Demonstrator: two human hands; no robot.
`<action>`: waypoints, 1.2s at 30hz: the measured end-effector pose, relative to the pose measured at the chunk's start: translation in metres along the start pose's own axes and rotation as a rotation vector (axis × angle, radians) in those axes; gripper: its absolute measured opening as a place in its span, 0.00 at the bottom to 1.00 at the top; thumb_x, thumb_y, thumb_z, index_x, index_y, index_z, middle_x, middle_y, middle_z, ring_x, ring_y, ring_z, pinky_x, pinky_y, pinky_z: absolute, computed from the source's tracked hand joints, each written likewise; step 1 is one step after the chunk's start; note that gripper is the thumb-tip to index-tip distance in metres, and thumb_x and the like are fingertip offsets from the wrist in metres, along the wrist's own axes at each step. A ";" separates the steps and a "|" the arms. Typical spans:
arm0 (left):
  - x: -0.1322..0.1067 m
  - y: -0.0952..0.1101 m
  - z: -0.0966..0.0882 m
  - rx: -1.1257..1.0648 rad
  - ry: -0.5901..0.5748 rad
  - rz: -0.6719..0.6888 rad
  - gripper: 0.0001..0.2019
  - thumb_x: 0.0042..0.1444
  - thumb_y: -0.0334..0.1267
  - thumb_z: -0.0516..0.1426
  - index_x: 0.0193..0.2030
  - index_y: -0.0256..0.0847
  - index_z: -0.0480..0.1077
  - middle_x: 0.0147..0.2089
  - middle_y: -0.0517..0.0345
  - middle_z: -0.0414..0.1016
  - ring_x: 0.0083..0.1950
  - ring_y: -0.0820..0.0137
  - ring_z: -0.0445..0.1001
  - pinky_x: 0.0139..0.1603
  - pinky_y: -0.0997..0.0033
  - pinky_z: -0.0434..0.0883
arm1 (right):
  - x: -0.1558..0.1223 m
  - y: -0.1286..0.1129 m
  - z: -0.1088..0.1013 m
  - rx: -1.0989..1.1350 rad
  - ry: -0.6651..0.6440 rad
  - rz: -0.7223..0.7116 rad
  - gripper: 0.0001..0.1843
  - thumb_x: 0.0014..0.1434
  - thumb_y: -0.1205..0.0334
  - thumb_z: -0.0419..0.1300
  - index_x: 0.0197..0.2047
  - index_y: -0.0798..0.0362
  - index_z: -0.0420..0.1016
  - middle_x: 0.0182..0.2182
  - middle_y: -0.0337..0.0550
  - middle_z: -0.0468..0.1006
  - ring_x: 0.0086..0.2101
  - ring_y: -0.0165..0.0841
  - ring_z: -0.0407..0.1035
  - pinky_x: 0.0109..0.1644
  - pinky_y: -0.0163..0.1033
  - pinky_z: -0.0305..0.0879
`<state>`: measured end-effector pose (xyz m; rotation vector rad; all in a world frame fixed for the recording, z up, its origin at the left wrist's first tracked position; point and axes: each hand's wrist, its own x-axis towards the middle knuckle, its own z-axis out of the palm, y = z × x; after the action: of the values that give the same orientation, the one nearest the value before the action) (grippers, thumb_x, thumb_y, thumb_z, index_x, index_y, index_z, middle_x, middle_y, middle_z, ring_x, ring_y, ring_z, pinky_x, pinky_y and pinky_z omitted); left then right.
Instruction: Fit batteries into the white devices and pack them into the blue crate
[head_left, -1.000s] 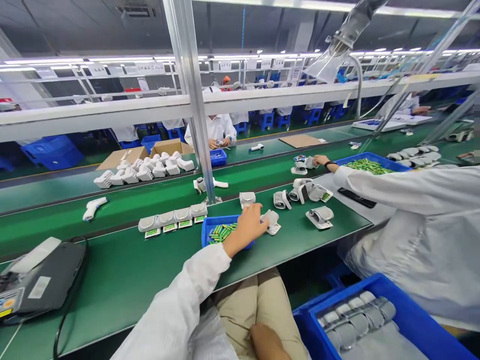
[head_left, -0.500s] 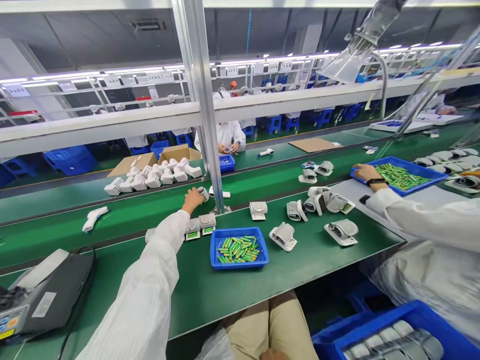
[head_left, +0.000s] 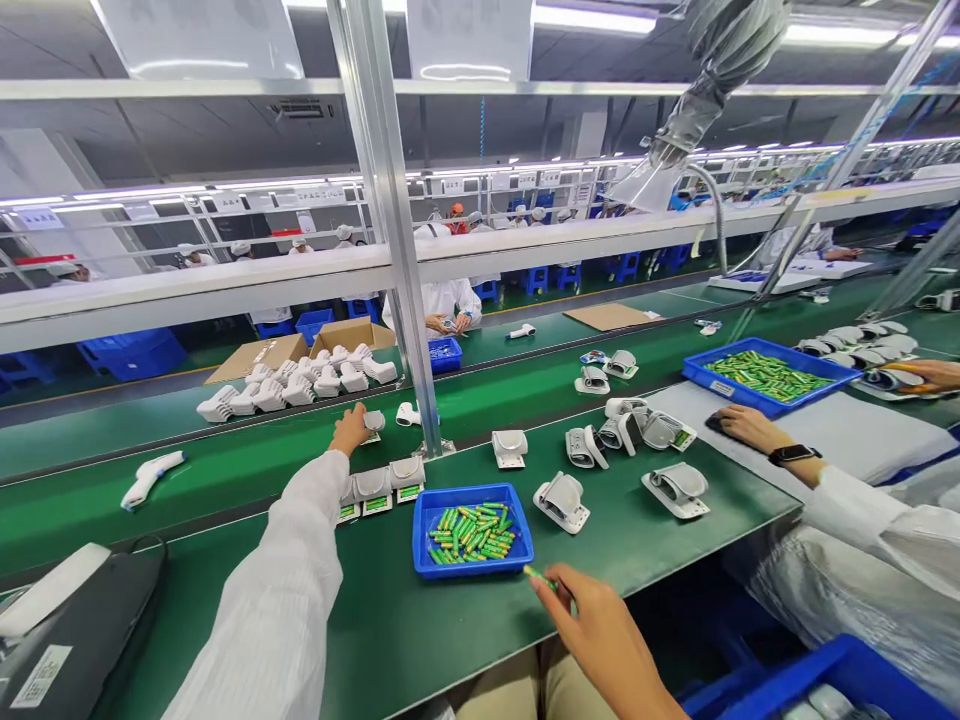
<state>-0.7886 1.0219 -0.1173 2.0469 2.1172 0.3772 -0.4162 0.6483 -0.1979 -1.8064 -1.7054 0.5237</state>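
While the person's left hand [head_left: 349,430] reaches forward over a row of white cuff units with green-labelled cards [head_left: 382,485], its fingers [head_left: 358,412] lie just beside a white wrist-cuff device [head_left: 373,421] at the edge of the far green conveyor belt [head_left: 225,445]; whether they close on it cannot be told. The right hand [head_left: 600,640] is closed, pinching a green AA battery [head_left: 541,575] between thumb and forefinger, near the front wall of a blue plastic tray [head_left: 472,490]. The tray, filled with loose green batteries [head_left: 472,532], stands on the near green belt [head_left: 390,640] between the two hands. Separate white cuff units [head_left: 562,502] lie to its right. At far right, a co-worker's hand [head_left: 750,428], with a black wristwatch [head_left: 795,455], rests flat on a grey mat [head_left: 862,440]. The co-worker's other hand [head_left: 930,375] lies beyond a second blue tray [head_left: 720,385], also filled with green batteries [head_left: 765,375].
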 end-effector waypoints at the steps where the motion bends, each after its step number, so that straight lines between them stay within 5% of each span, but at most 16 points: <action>1: -0.008 -0.006 -0.008 -0.006 0.010 0.004 0.22 0.57 0.36 0.66 0.55 0.40 0.64 0.57 0.37 0.72 0.57 0.45 0.74 0.62 0.47 0.67 | 0.016 -0.006 -0.004 -0.007 0.013 -0.027 0.32 0.77 0.33 0.46 0.33 0.46 0.75 0.26 0.45 0.77 0.28 0.41 0.73 0.34 0.41 0.63; 4: -0.042 -0.020 -0.031 -0.019 0.086 0.038 0.22 0.59 0.33 0.64 0.58 0.42 0.63 0.62 0.39 0.70 0.61 0.47 0.73 0.66 0.48 0.66 | 0.053 -0.016 -0.004 -0.033 0.059 -0.118 0.33 0.78 0.34 0.44 0.38 0.49 0.78 0.30 0.48 0.79 0.31 0.43 0.75 0.36 0.43 0.66; 8: -0.112 -0.018 -0.046 -0.280 0.270 0.165 0.23 0.63 0.44 0.65 0.58 0.46 0.59 0.60 0.47 0.68 0.59 0.55 0.73 0.61 0.55 0.71 | 0.068 -0.032 0.006 0.041 0.160 -0.206 0.31 0.78 0.36 0.47 0.49 0.53 0.80 0.40 0.54 0.81 0.39 0.46 0.78 0.43 0.46 0.73; 11: -0.173 0.010 -0.032 -0.826 0.266 0.257 0.30 0.53 0.49 0.70 0.54 0.48 0.57 0.57 0.54 0.67 0.52 0.62 0.76 0.51 0.61 0.75 | 0.059 -0.064 0.005 0.184 0.171 -0.305 0.27 0.81 0.44 0.47 0.57 0.53 0.79 0.45 0.55 0.81 0.45 0.45 0.78 0.51 0.49 0.76; 16: -0.238 0.081 0.013 -1.329 -0.011 0.223 0.34 0.44 0.45 0.76 0.56 0.48 0.67 0.57 0.55 0.72 0.50 0.65 0.78 0.51 0.64 0.77 | 0.050 -0.107 0.006 0.240 0.146 -0.390 0.20 0.80 0.54 0.49 0.64 0.51 0.76 0.55 0.56 0.79 0.54 0.46 0.77 0.57 0.50 0.77; 21: -0.249 0.124 0.046 -1.634 -0.315 0.097 0.33 0.41 0.46 0.78 0.55 0.45 0.75 0.53 0.52 0.78 0.51 0.62 0.79 0.53 0.62 0.78 | 0.044 -0.093 0.003 0.217 0.160 -0.311 0.16 0.74 0.58 0.60 0.61 0.53 0.77 0.53 0.55 0.78 0.50 0.45 0.78 0.56 0.50 0.78; 27: -0.253 0.153 0.061 -1.742 -0.832 0.091 0.27 0.47 0.55 0.71 0.49 0.42 0.77 0.47 0.45 0.82 0.54 0.48 0.80 0.56 0.45 0.78 | 0.026 -0.086 -0.025 0.219 0.175 -0.375 0.20 0.79 0.60 0.48 0.63 0.52 0.76 0.54 0.56 0.79 0.51 0.42 0.78 0.59 0.48 0.78; 32: -0.255 0.170 0.049 -1.781 -0.816 0.116 0.40 0.40 0.39 0.73 0.64 0.50 0.74 0.53 0.53 0.82 0.50 0.57 0.80 0.54 0.54 0.78 | 0.019 -0.079 -0.044 0.213 0.139 -0.347 0.21 0.79 0.60 0.44 0.55 0.54 0.78 0.49 0.55 0.82 0.49 0.43 0.77 0.57 0.48 0.75; 36: -0.257 0.176 0.029 -1.886 -0.732 0.129 0.46 0.47 0.43 0.73 0.74 0.58 0.64 0.65 0.54 0.77 0.54 0.56 0.80 0.49 0.56 0.81 | 0.014 -0.077 -0.051 0.327 0.047 -0.252 0.19 0.77 0.61 0.44 0.42 0.52 0.76 0.37 0.48 0.81 0.39 0.39 0.75 0.48 0.42 0.70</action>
<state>-0.6013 0.7719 -0.1059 0.7991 0.4558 0.9058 -0.4403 0.6546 -0.1079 -1.3433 -1.6734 0.6058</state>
